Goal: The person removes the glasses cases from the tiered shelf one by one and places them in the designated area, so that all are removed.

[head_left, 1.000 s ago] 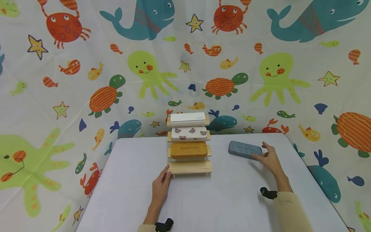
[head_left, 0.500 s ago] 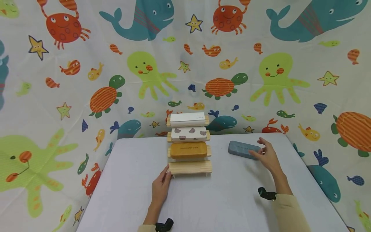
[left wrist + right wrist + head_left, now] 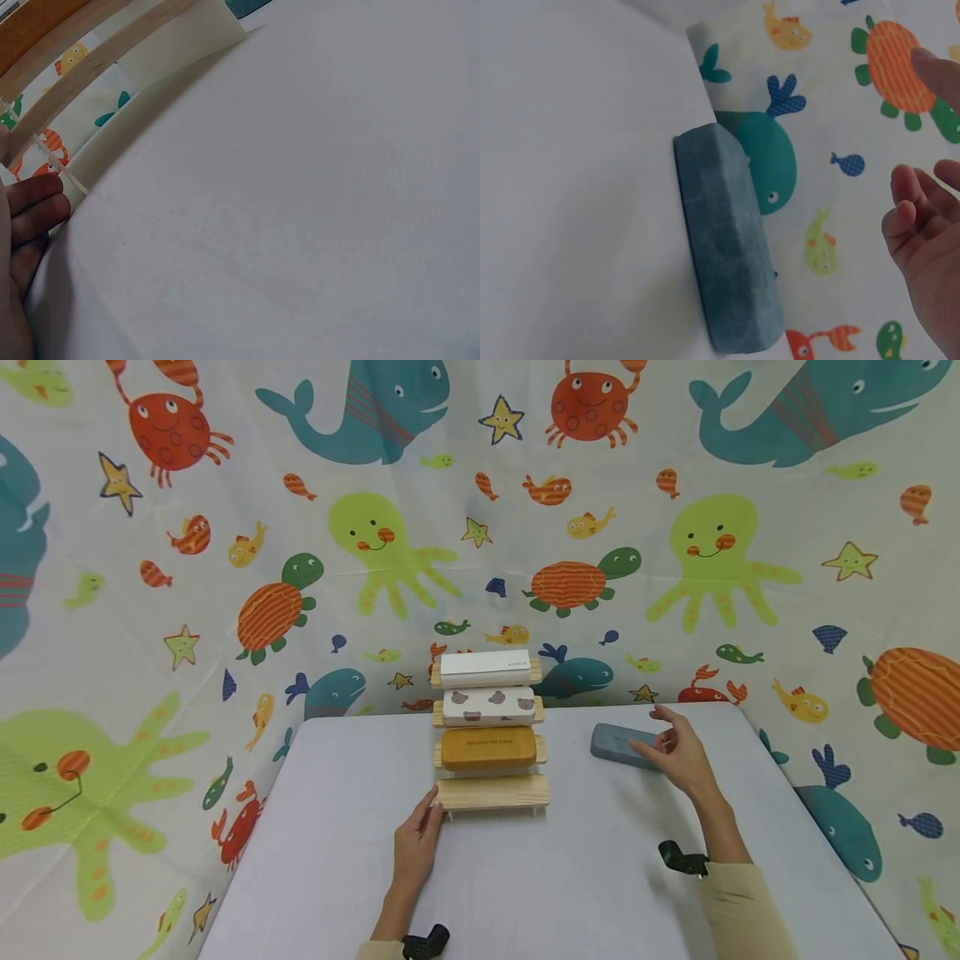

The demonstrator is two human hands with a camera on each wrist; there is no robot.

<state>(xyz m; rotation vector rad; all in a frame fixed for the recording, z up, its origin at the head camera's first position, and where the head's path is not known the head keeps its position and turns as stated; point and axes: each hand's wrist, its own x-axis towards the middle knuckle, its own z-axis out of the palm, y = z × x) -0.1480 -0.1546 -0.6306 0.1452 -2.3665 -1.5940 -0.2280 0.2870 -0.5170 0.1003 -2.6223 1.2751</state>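
Observation:
My left hand holds the left end of a stepped wooden display rack at its bare bottom shelf. In the left wrist view, fingers curl near that shelf's end; part of the hand is cut off. A blue-grey glasses case lies slantwise on the table to the rack's right. Over its right end hovers my right hand, fingers loosely bent. The right wrist view has this hand apart from the case, with nothing in its fingers.
Upper shelves bear a mustard glasses case, a bear-print case and a white case. The white-covered table backs onto a sea-animal curtain, which also runs along both sides.
My right hand has shifted a little left and inward over the blue-grey glasses case. The case and the rack have stayed put, and so has my left hand.

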